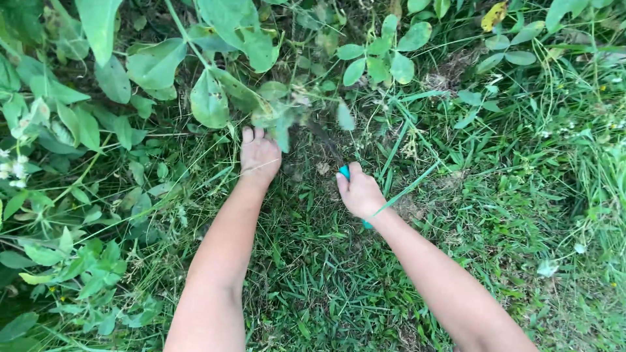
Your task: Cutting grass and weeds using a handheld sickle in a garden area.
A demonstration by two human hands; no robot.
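My left hand (259, 156) reaches forward into a clump of broad green leaves (277, 117) and grips the stems there, its fingertips hidden among them. My right hand (359, 193) is closed around the teal handle (343, 171) of a cutting tool. Its dark curved blade (324, 140) points up and to the left toward the stems beside my left hand. The teal end of the handle (367, 225) shows again under the wrist. Both bare forearms stretch over the grass.
Tall broad-leaved weeds (156, 65) fill the left and top of the view. Small white flowers (13, 168) stand at the far left. Short and long grass (508, 195) covers the ground on the right and below my arms.
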